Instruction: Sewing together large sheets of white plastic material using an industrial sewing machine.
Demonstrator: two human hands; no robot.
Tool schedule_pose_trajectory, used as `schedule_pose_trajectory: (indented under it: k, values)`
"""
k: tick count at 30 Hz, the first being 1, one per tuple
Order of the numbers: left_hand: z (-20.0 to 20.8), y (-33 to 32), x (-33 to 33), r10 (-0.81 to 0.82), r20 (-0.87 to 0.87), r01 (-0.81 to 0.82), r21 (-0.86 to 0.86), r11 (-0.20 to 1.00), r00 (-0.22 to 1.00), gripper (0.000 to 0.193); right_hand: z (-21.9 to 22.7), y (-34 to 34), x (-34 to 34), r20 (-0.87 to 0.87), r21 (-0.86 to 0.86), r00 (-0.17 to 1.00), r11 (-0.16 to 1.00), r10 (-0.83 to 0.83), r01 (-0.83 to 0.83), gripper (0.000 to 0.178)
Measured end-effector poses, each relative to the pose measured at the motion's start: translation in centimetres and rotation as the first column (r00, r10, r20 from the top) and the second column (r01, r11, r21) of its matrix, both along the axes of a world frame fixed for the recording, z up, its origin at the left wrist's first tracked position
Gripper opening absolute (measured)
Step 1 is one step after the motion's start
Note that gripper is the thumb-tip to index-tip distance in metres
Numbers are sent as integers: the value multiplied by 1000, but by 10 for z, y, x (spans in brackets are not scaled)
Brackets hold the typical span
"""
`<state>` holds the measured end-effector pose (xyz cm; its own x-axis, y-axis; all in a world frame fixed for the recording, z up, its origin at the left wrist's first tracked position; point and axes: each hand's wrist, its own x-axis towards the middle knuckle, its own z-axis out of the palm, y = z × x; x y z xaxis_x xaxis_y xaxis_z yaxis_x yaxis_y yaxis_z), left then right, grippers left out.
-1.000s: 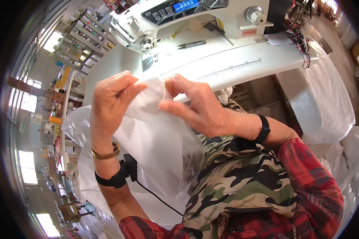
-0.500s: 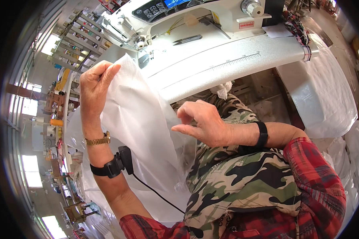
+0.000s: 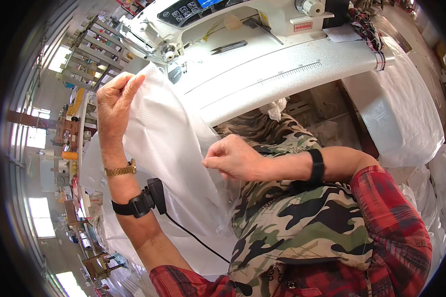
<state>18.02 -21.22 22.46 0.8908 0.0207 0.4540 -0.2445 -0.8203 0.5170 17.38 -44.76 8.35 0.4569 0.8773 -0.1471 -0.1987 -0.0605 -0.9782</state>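
Observation:
A white textured plastic sheet (image 3: 158, 123) hangs from the bed of a white sewing machine (image 3: 267, 74) down over my lap's left side. My left hand (image 3: 115, 106) is closed on the sheet's upper left edge, holding that corner up near the needle area (image 3: 176, 69). At the sheet's right edge, my right hand (image 3: 235, 158) has thumb and fingers pinched together on the thin material. The exact fold between those fingertips is hidden. See-through film (image 3: 228, 190) shows below my right hand.
Thread snips (image 3: 229, 47) lie on the machine bed, which has a ruler scale along its front. Beyond the bed's right end hangs more white sheeting (image 3: 406, 109). A black cable (image 3: 193, 235) runs from the device on my left wrist. A camouflage apron (image 3: 302, 227) covers my lap.
My right hand has moved left to the sheet's edge, and its parted thumb and fingers have closed. The left hand still holds the corner, nearly in place. The view has shifted slightly.

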Motion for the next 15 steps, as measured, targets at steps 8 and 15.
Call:
schedule_pose_trajectory:
  k: [8, 15]
  values:
    - [8, 14, -13, 65, 117, -67, 10, 998, 991, 23, -29, -12, 27, 354, 22, 902, 966, -248, 257, 29]
    - [6, 12, -8, 27, 59, -23, -67, 998, 998, 24, 7, 6, 2, 337, -96, 941, 995, 34, -1, 43]
